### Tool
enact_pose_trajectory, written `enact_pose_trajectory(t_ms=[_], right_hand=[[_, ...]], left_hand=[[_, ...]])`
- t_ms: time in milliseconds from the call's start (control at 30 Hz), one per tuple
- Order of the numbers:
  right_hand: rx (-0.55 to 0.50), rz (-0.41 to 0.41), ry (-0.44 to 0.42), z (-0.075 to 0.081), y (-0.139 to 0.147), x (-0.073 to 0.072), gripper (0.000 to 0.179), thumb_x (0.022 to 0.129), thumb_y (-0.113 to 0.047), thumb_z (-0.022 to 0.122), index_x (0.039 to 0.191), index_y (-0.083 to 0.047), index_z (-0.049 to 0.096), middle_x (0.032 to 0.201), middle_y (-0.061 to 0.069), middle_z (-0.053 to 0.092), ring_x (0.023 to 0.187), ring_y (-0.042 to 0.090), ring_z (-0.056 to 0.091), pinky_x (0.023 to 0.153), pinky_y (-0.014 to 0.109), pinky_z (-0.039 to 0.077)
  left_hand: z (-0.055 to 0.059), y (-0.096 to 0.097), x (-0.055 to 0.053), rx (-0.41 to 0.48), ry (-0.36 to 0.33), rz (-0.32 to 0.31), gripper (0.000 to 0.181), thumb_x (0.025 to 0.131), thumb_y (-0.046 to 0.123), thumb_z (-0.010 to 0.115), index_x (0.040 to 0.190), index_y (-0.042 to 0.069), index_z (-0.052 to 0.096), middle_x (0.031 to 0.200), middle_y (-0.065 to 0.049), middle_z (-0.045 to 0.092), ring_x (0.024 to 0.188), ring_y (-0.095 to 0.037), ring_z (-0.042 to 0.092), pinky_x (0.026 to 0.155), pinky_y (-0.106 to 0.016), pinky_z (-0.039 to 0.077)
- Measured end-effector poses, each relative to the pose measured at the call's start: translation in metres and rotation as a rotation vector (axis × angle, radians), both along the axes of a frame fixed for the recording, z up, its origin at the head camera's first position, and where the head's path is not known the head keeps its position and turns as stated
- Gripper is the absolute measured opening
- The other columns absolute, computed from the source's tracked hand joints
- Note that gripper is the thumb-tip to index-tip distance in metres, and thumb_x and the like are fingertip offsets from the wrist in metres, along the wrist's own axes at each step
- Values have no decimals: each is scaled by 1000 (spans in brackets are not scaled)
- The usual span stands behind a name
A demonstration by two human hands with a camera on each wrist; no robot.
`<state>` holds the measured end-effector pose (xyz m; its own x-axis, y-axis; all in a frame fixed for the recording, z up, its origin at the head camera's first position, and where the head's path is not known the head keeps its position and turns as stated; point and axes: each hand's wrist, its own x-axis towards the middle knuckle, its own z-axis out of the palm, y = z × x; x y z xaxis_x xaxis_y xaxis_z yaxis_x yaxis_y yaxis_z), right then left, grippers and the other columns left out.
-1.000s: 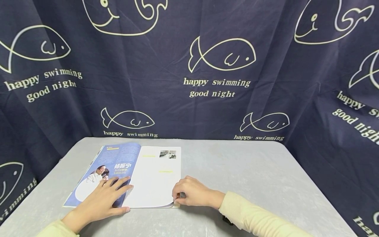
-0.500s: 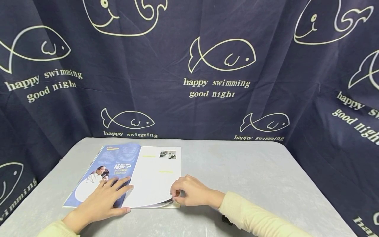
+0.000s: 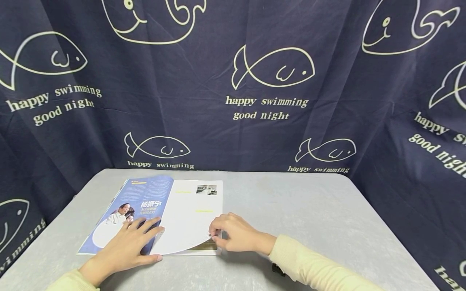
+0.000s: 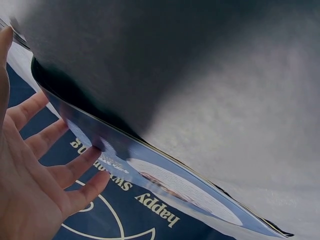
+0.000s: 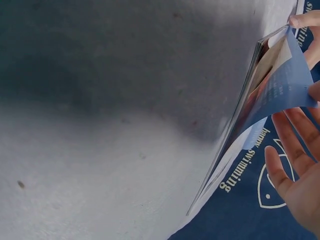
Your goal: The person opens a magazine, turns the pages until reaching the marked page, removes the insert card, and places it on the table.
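Note:
An open magazine (image 3: 187, 226) lies on the left half of the table. Its left page (image 3: 145, 194) is blue with a portrait photo, and its right page is mostly white with a small picture. My left hand (image 3: 125, 246) rests on the left page near the spine, fingers spread and straight, as the left wrist view also shows. At the lower right corner, my right hand (image 3: 238, 233) pinches the white page between thumb and finger. That corner is lifted and curled, showing the page beneath. In the right wrist view the raised page (image 5: 282, 85) has a blue underside.
The grey table (image 3: 291, 214) extends right of the magazine. A dark blue curtain (image 3: 204, 89) with fish drawings and lettering hangs behind and along both sides. A small black object (image 3: 278, 269) shows under the right sleeve.
The right hand has raised the page's lower corner higher and slightly leftward, so more of the page beneath shows. The left hand has stayed almost still.

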<state>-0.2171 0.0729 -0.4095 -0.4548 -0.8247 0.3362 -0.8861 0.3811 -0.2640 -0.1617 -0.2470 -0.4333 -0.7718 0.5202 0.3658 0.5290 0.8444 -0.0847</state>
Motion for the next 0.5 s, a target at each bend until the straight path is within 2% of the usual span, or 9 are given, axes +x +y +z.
enact_pose_trajectory(t_ms=[267,500], right_hand=[[-77,5,62,3,-1,0,6,79,-17,63,85,-18,64,87,-10,65,81,4,60,74,13,38],[-123,2,82,8,-2,1,6,80,-17,64,86,-16,65,87,-10,66,80,4,60,74,14,40]], left_hand=[[1,2,0,0,-20,26,68,68,72,56,115,23,59,125,-3,54,106,-34,53,79,-60,41],[2,3,0,-8,-26,26,67,68,71,57,114,23,59,124,-3,54,105,-35,53,77,-59,41]])
